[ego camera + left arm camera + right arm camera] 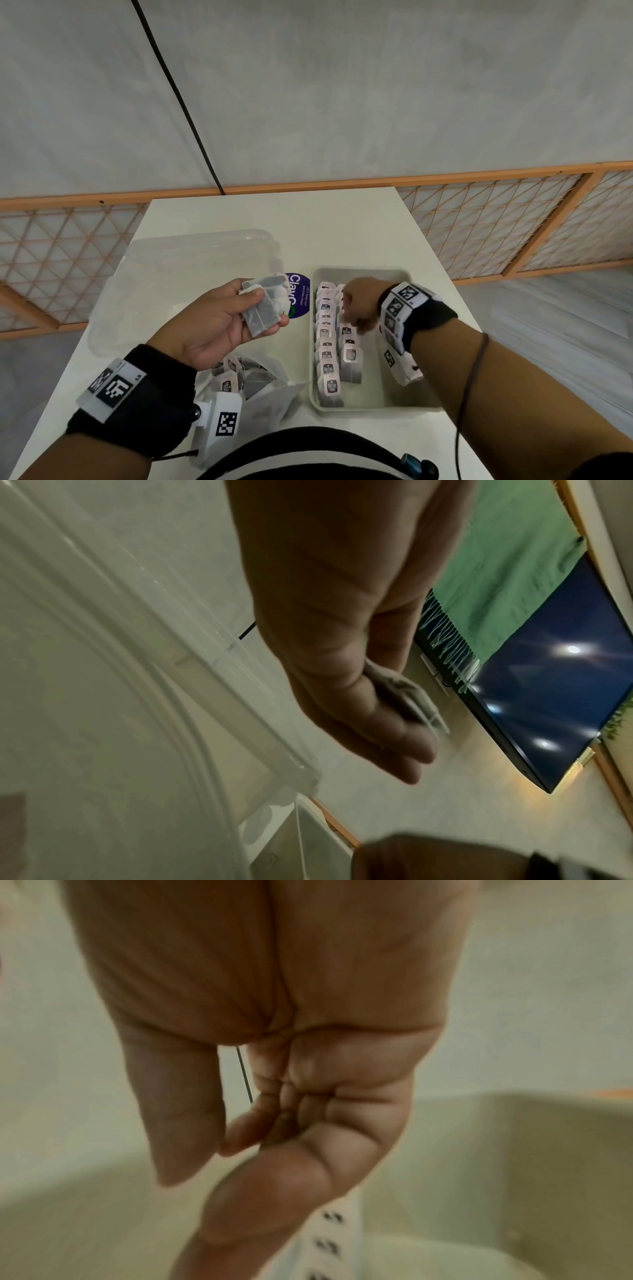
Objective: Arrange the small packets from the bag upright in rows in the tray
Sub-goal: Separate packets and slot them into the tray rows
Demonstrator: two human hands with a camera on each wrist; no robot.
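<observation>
Grey plastic tray point(394, 274) right of centre: we count one full row, second half-built. Right hand point(359, 305) over second row, grasp unclear. Left hand point(219, 315) clutches spare small paper packets point(265, 306); clear bag point(260, 383) bottom centre holds more.

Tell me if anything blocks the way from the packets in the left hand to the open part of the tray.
Nothing visible does. The left hand holds its packets above the table, left of the tray. The right hand is over the second row, farther back.

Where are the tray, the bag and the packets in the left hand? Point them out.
tray point(394, 406): head view, near rim.
bag point(274, 394): head view, crumpled plastic side.
packets in left hand point(265, 306): head view, middle of the stack.
</observation>
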